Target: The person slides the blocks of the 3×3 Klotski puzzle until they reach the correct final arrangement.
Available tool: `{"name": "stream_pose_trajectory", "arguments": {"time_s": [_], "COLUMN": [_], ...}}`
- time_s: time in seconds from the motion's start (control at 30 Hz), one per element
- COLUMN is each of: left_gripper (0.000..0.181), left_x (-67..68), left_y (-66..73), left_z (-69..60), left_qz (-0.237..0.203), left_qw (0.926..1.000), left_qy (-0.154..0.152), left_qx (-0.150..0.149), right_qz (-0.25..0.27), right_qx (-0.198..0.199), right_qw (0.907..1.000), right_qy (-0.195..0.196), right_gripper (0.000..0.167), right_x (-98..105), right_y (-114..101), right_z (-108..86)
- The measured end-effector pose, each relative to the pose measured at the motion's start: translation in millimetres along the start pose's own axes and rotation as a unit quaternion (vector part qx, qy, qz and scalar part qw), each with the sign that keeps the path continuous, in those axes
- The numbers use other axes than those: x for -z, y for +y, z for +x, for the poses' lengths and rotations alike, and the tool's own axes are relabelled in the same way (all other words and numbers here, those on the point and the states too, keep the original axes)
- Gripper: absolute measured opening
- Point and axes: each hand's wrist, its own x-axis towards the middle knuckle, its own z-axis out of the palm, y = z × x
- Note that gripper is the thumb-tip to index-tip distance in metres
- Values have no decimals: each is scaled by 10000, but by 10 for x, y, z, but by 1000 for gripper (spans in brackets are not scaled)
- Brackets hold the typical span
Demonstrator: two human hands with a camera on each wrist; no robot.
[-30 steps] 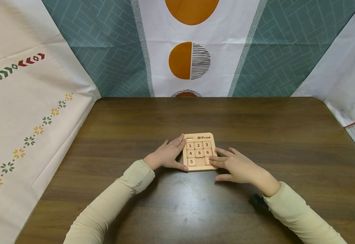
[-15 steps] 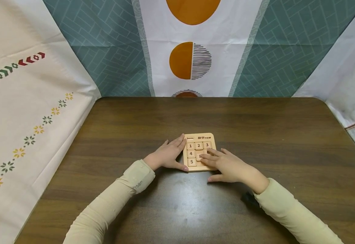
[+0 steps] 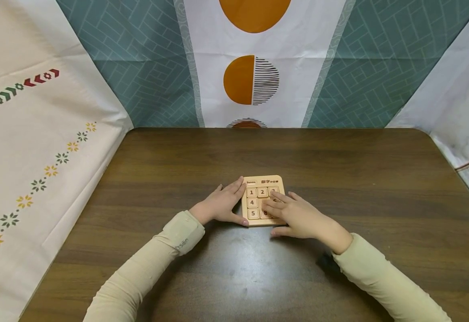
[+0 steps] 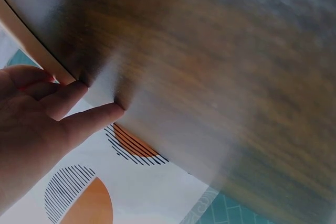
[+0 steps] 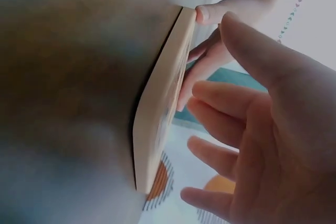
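Observation:
A square wooden sliding number puzzle (image 3: 261, 181) lies flat on the table. Its light tiles carry printed digits; 1, 2, 4 and 5 read plainly, and an 8 tile (image 3: 265, 213) sits in the bottom row's middle slot. My left hand (image 3: 223, 203) rests along the puzzle's left edge, fingers extended and thumb at the near corner. Over the right half of the board, my right hand (image 3: 299, 217) reaches with extended fingers, tips around the centre slot and right column. Those fingers partly cover the right-hand tiles. In the right wrist view, the board (image 5: 160, 106) appears edge-on beside the fingers.
The brown wooden table (image 3: 178, 156) extends around the puzzle on all sides. Patterned cloth (image 3: 254, 80) hangs behind its far edge, and a white embroidered cloth (image 3: 37, 156) hangs at the left. A small dark object (image 3: 327, 261) shows beneath the right wrist.
The 8 tile has slid from the centre slot down to the bottom row. My right hand has shifted left over the board. The left hand has stayed put.

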Motion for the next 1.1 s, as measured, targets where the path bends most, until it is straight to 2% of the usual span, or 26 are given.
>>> {"name": "stream_pose_trajectory", "arguments": {"time_s": [0.23,0.53,0.63,0.83,1.1], "left_gripper": [110,110,110,110,110], "left_x": [10,22,18,1,1], "left_y": [8,15,12,7,-4], "left_z": [-1,-10,-10,-10,-17], "left_qz": [1,-41,-33,-49,-31], "left_qw": [10000,10000,10000,10000,10000], "left_qy": [-26,-44,-51,-58,-83], "left_qx": [-12,23,29,5,-9], "right_qz": [-15,-267,-248,-140,-218], "right_qx": [-84,-355,-206,388,292], "right_qw": [9995,9983,9990,9987,9983], "right_qy": [-293,-367,-305,-291,-463], "right_gripper": [69,66,67,69,69], "right_x": [-2,48,53,-11,-1], "right_y": [-30,66,49,-105,-71], "right_z": [196,53,29,66,197]}}
